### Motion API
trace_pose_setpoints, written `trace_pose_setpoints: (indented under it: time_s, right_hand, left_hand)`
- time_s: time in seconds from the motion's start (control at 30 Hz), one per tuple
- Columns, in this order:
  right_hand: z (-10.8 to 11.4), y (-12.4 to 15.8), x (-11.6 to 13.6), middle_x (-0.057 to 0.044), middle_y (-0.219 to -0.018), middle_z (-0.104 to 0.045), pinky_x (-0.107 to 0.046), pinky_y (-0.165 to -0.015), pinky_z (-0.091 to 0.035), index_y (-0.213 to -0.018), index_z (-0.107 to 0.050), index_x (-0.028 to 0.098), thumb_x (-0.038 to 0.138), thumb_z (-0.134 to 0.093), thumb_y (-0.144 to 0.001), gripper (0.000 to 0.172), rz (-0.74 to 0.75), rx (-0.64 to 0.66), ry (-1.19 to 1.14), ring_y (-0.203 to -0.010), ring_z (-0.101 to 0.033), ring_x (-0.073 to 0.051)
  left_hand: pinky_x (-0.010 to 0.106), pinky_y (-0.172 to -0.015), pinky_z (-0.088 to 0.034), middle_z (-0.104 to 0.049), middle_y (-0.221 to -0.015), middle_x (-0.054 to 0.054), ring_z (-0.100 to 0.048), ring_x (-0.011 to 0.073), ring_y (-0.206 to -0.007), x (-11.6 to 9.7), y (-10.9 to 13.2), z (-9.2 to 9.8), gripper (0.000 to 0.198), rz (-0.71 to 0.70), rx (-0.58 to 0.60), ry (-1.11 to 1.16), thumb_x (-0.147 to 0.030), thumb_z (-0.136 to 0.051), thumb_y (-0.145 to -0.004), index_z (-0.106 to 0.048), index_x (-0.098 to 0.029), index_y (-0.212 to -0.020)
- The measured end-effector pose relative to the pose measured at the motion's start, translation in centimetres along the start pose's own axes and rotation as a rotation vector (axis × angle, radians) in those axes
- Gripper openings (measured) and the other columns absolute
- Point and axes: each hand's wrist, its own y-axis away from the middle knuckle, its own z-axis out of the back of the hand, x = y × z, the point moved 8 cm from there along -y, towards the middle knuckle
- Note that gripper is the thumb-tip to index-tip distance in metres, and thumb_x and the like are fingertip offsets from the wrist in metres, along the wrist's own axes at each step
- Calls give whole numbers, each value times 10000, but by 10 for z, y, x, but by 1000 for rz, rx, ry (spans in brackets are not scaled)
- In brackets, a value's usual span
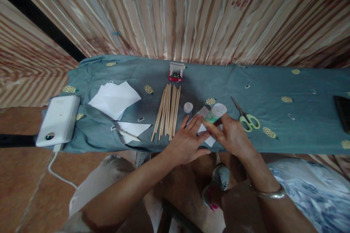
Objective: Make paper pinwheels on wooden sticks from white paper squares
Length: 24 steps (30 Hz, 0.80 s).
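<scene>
**Bare forearms [125, 191] stretched over a dark teal cloth printed with yellow pineapples [268, 83]**

On my right wrist sits a shiny silver-coloured bangle [270, 193]. Ahead of it, my right hand [232, 134] is closed around a white-and-green cylindrical plastic tube [217, 111], thumb on the near side. The tube lies between my two hands, tilted, its broad white end up and its green-labelled part slanting down toward my left fingers. Beneath it is a small piece of white paper [211, 141], partly covered by both hands; whether the tube's lower end touches the paper I cannot tell, since my fingers hide it.

My left hand [183, 143] is palm down, fingers apart and gripping nothing, the fingertips on the paper just left of the tube. Near those fingertips, a little farther from me, stands a round white plastic cap [188, 107].

Left of the cap, slim pale wooden sticks [173, 111] lie in a loose fan, and beyond them is a small open red-and-white cardboard box [175, 77] with dark bits inside. Just right of my right hand rest metal scissors with light-green handles [242, 113]. Farther left are overlapping sheets of plain white paper [113, 98].
</scene>
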Motion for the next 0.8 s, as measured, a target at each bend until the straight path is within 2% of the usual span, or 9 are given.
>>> trace_pose_setpoints:
  time_s: [0.33,0.43,0.5,0.57,0.7,0.8]
  right_hand:
    - [4,4,4,-70,-679,-638,-298,-532,-420,-900,-549,155,500,-452,-906,358,25,6,-7,-601,-617,-217]
    - [7,6,-3,-61,-669,-640,-294,-526,-415,-871,-561,159,476,-510,-873,321,-33,11,-38,-578,-610,-206]
    - [10,7,-16,-33,-624,-629,-285,-511,-408,-814,-564,175,468,-576,-828,293,-141,11,-93,-539,-595,-189]
    - [14,9,-33,-14,-614,-635,-277,-514,-425,-761,-562,191,471,-642,-773,292,-271,-31,-243,-533,-596,-174]
    - [21,14,-63,2,-685,-678,-267,-571,-506,-744,-605,200,457,-787,-622,337,-481,-250,-806,-589,-623,-148]
    - [20,20,-75,15,-667,-673,-225,-551,-530,-709,-645,191,411,-860,-529,357,-621,-372,-1130,-557,-611,-111]
  left_hand:
    - [564,-1123,-219,-353,-1486,195,-271,348,-1405,-2,-2,0,564,-13,23,-42,-519,-592,-821,-524,-201,-1282]
    - [565,-1124,-208,-339,-1490,206,-271,354,-1403,-1,-2,-1,591,-15,15,-41,-537,-575,-825,-508,-206,-1309]
    - [573,-1122,-201,-333,-1492,206,-269,359,-1403,-1,-2,-2,611,-15,6,-37,-551,-562,-827,-490,-218,-1334]
    - [579,-1119,-201,-334,-1492,200,-268,362,-1402,-1,-2,-3,617,-14,10,-35,-552,-566,-824,-485,-230,-1344]
    - [581,-1118,-198,-347,-1488,189,-265,363,-1401,0,-1,-3,621,-18,18,-33,-567,-568,-815,-494,-243,-1340]
    - [581,-1117,-202,-354,-1487,182,-272,352,-1401,0,-1,0,651,-17,12,-23,-591,-517,-833,-431,-262,-1389]
